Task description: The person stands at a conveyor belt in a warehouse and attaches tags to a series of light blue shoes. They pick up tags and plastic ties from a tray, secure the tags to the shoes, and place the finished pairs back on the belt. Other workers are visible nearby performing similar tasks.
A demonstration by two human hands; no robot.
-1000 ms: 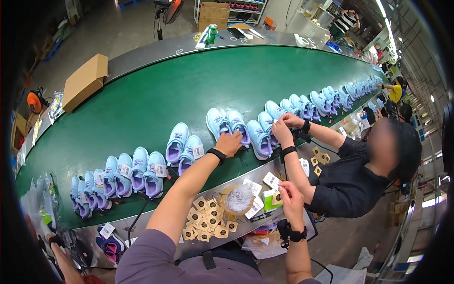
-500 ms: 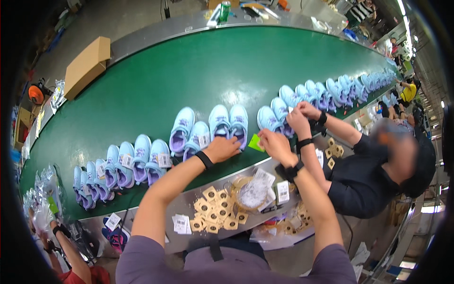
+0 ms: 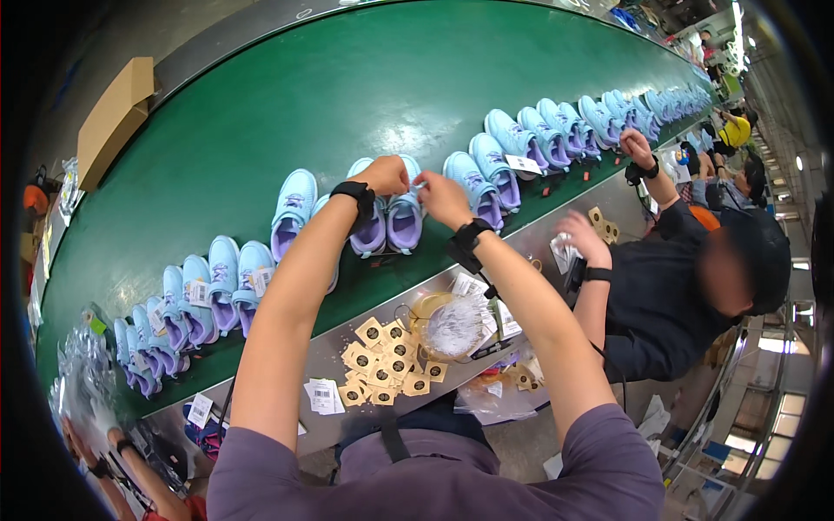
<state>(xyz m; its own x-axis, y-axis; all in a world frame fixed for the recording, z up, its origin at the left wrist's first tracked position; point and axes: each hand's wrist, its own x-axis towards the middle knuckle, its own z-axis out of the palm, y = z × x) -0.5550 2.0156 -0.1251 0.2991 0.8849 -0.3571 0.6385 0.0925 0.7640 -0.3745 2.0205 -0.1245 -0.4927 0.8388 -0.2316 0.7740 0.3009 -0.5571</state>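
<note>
Green conveyor belt (image 3: 261, 113) carries a row of light-blue shoes, and on the pair (image 3: 388, 217) at twelve o'clock from the tag-strewn table (image 3: 321, 365) both left hand (image 3: 382, 175) and right hand (image 3: 441, 196) are pinched around something small, best kept steady and close.

Green conveyor belt (image 3: 287, 113), grey floor (image 3: 130, 26)

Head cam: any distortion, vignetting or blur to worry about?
Head view: strong fisheye, the green belt bows into an arc; black vignette at the corners; both hands, left and right, on the shoes look sharp; the co-worker's face is blurred out.
</note>
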